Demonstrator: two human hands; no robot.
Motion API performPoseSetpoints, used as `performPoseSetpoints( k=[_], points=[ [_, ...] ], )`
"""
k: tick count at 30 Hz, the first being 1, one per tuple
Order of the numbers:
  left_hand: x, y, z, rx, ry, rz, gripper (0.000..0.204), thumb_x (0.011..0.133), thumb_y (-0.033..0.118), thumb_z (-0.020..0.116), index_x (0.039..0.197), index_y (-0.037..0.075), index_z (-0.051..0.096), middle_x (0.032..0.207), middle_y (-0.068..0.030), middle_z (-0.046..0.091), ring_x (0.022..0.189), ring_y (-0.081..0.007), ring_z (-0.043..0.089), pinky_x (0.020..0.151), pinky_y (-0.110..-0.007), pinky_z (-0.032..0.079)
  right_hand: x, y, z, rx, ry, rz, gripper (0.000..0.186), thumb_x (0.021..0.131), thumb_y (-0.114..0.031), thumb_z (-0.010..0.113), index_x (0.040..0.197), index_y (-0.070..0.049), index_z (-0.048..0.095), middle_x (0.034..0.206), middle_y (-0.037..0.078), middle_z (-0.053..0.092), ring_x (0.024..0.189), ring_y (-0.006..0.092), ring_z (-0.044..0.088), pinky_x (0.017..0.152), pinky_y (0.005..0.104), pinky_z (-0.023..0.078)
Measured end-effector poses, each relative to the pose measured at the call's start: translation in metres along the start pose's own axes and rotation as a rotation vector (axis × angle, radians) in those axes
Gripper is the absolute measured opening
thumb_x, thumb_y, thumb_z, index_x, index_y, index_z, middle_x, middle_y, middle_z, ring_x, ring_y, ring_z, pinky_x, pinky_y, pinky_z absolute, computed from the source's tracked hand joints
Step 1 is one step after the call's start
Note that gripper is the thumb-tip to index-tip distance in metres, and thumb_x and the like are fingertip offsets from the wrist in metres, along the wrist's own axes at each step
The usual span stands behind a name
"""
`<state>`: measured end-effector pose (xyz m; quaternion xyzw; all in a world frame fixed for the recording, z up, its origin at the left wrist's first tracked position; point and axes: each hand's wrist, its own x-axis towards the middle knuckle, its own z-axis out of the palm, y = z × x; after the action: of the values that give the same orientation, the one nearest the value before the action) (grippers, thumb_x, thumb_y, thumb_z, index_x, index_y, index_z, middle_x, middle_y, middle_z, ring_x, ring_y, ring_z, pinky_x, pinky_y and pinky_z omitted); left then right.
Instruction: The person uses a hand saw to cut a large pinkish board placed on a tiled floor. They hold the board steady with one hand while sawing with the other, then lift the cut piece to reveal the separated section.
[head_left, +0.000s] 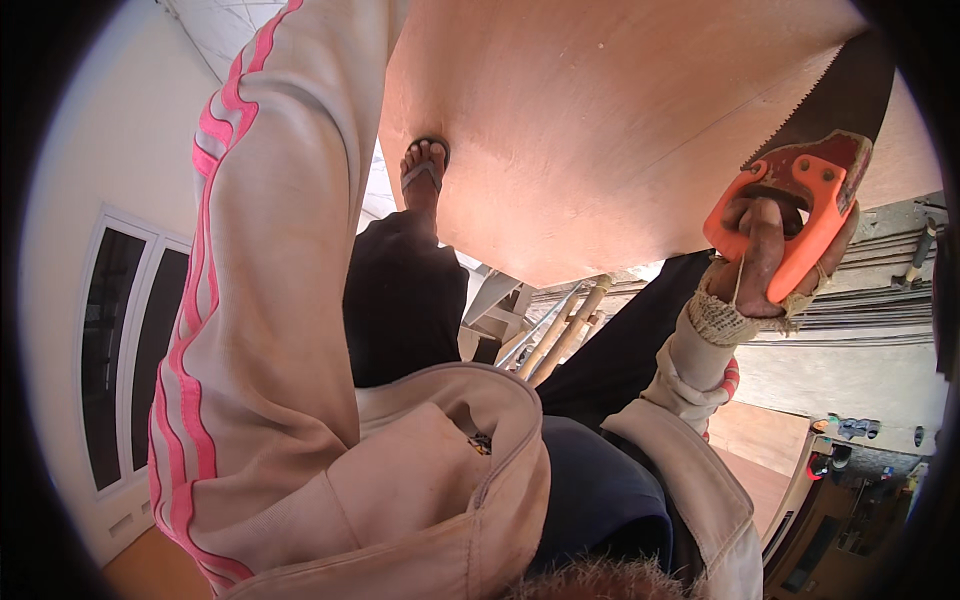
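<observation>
A handsaw's dark toothed blade [838, 92] and bright orange handle [822, 215] are at the upper right. My right hand [762, 245] is closed around that handle, fingers through its opening, with a frayed knit cuff at the wrist. The blade lies over the right part of a large reddish-brown wooden sheet [560, 130]; whether its teeth are in the wood I cannot tell. A faint line runs across the sheet toward the blade. My left arm, in a pale sleeve [285, 250] with pink stripes, stretches up past the upper edge, its hand out of sight.
My sandalled foot [425, 170] rests on the sheet's left part. Below the sheet's near edge are bamboo poles [572, 330]. Long dark rods [860, 290] and a hammer-like tool [918, 255] lie at the right. Lower right, various small items surround a brown wooden piece of furniture [825, 540].
</observation>
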<state>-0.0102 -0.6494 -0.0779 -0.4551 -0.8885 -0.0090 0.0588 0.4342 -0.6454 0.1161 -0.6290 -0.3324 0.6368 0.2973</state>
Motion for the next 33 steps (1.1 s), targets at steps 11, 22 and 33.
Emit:
performPoseSetpoints(
  k=[11, 22, 33],
  points=[
    [0.005, 0.009, -0.020, -0.082, -0.058, 0.023, 0.079, 0.100, 0.058, 0.053, 0.155, 0.004, 0.041, 0.157, -0.0322, 0.041, 0.148, -0.0460, 0.036, 0.118, -0.053, 0.034, -0.012, 0.002, -0.004, -0.038, 0.039, 0.020, 0.083, 0.080, 0.006, 0.053, 0.159, 0.000, 0.030, 0.116, 0.013, 0.060, 0.074, 0.0126, 0.059, 0.060, 0.0248, 0.052],
    [0.004, 0.005, -0.011, -0.145, -0.026, 0.008, 0.081, 0.095, 0.061, 0.059, 0.155, 0.008, 0.048, 0.160, -0.0235, 0.042, 0.154, -0.0331, 0.031, 0.120, -0.054, 0.026, -0.158, -0.032, -0.035, -0.017, 0.133, 0.152, 0.079, 0.084, 0.001, 0.060, 0.158, 0.001, 0.033, 0.140, 0.016, 0.056, 0.120, 0.0219, 0.054, 0.100, 0.0361, 0.044],
    [0.000, 0.020, -0.026, -0.147, -0.148, -0.084, 0.080, 0.098, 0.062, 0.054, 0.157, 0.010, 0.044, 0.164, -0.0193, 0.034, 0.155, -0.0331, 0.029, 0.123, -0.055, 0.026, -0.096, -0.022, -0.023, 0.103, 0.178, 0.110, 0.068, 0.087, 0.005, 0.056, 0.153, -0.003, 0.044, 0.129, 0.011, 0.061, 0.094, 0.0126, 0.062, 0.074, 0.0242, 0.051]
  ],
)
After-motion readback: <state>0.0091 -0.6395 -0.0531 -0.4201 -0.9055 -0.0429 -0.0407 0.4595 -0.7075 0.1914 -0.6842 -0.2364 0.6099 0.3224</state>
